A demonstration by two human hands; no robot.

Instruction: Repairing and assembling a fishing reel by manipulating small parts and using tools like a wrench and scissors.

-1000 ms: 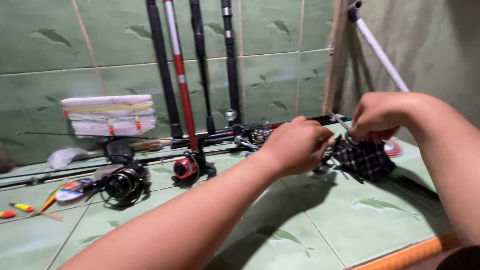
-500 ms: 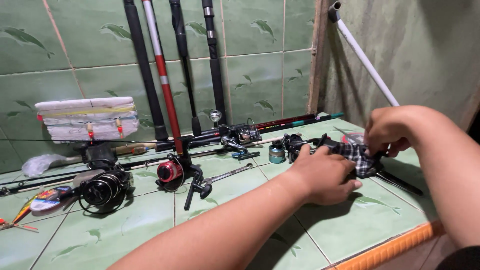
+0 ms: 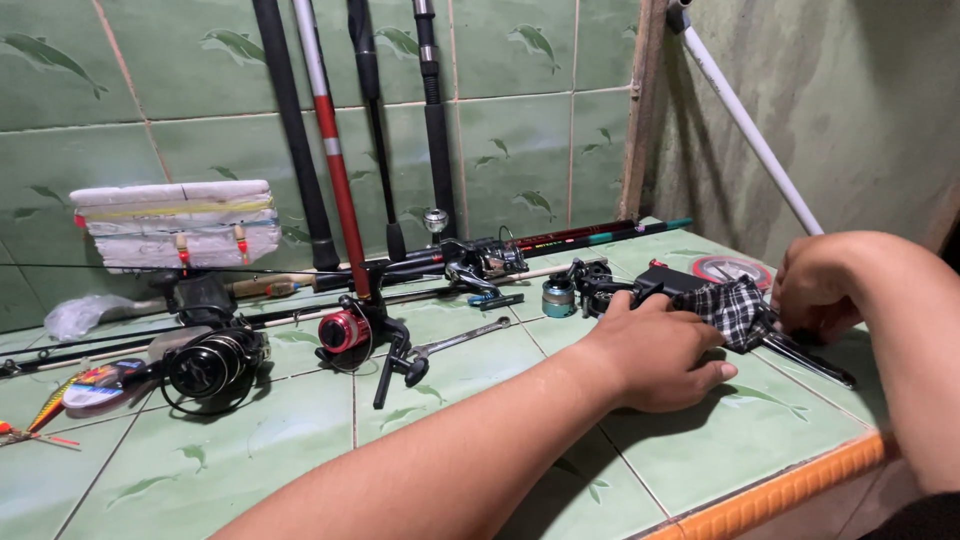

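I am pressing my left hand (image 3: 655, 352) flat beside the checked cloth (image 3: 735, 308), right of center; my right hand (image 3: 822, 285) is pinching its far end.

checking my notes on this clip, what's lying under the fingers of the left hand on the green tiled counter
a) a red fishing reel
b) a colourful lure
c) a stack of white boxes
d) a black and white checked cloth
d: the left hand rests palm down with its fingers on the edge of the black and white checked cloth, while the red fishing reel lies well apart from it, further along the counter.
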